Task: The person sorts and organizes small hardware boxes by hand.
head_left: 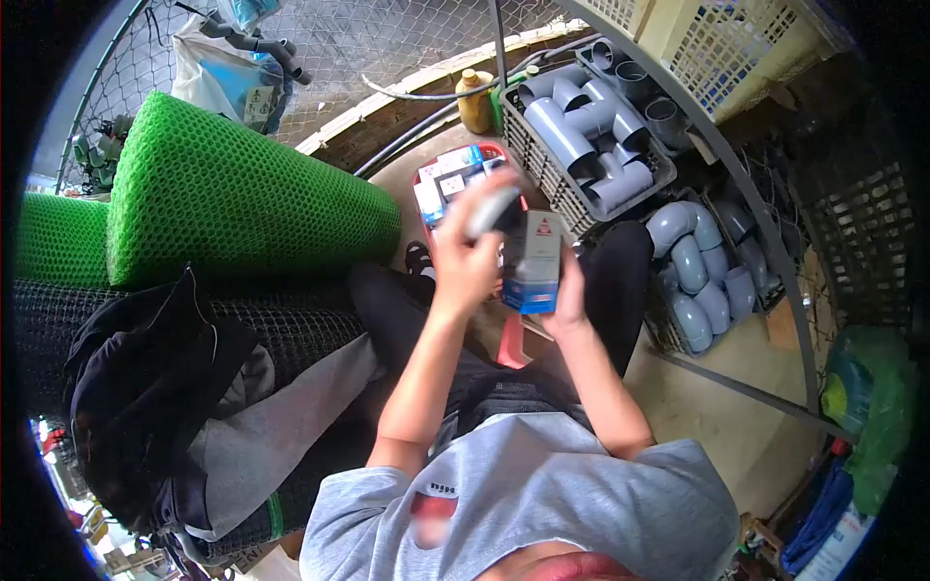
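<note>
Two hands busy: your left hand [463, 259] grips a grey tube [492, 209], your right hand [572, 295] clasps the small carton [535, 259] just right of it, probably light and crushable, so pinch its side edges.

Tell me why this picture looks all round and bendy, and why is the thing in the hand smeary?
In the head view, a fisheye lens curves the metal rack bar and blackens the corners; the grey object in the left hand is smeared by motion blur; the small box in the right hand and the grey pipe elbows look sharper; light is soft.
</note>
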`<state>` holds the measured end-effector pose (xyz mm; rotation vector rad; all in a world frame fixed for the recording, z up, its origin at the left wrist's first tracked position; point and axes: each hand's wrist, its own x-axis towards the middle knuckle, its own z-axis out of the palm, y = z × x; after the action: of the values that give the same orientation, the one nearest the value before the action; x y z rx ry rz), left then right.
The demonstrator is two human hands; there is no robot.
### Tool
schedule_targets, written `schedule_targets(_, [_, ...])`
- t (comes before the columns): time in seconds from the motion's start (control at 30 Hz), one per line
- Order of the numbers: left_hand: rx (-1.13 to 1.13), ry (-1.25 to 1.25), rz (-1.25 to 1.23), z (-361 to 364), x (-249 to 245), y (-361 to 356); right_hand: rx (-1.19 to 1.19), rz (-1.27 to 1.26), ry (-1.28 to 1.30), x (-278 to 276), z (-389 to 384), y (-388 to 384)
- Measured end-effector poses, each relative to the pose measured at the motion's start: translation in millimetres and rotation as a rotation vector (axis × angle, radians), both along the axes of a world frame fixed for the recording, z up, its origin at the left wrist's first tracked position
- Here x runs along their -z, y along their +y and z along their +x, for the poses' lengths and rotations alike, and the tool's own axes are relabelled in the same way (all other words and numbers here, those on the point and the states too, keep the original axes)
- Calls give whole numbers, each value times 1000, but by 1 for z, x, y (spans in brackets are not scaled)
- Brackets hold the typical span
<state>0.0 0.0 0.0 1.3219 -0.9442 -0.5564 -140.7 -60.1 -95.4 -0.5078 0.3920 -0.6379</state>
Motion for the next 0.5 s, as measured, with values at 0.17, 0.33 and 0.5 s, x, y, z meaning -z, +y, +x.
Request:
schedule_targets(0.17, [246, -798, 35, -34, 8, 8, 149, -109, 103, 35, -2, 1])
schedule_targets(0.33, [368, -813, 187, -25, 8, 24, 211, 72, 132, 54, 5, 8])
schedule_targets(0.5, [450, -679, 185, -30, 11, 43, 153, 375, 49, 22, 12, -4])
